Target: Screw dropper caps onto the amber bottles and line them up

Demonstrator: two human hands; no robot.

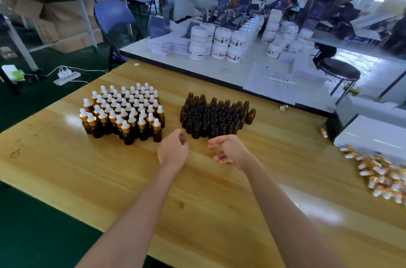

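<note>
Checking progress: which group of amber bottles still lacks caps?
The right group, ahead of the right hand; its necks are open, whereas the left group wears white-bulbed gold caps.

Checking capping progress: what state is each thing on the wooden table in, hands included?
Capped bottles: upright, caps on, clustered left.
Uncapped bottles: upright, open-necked, clustered centre.
Loose caps: lying piled at the right edge.
Left hand: loosely curled, nothing visible in it.
Right hand: loosely curled, nothing visible in it.
</note>
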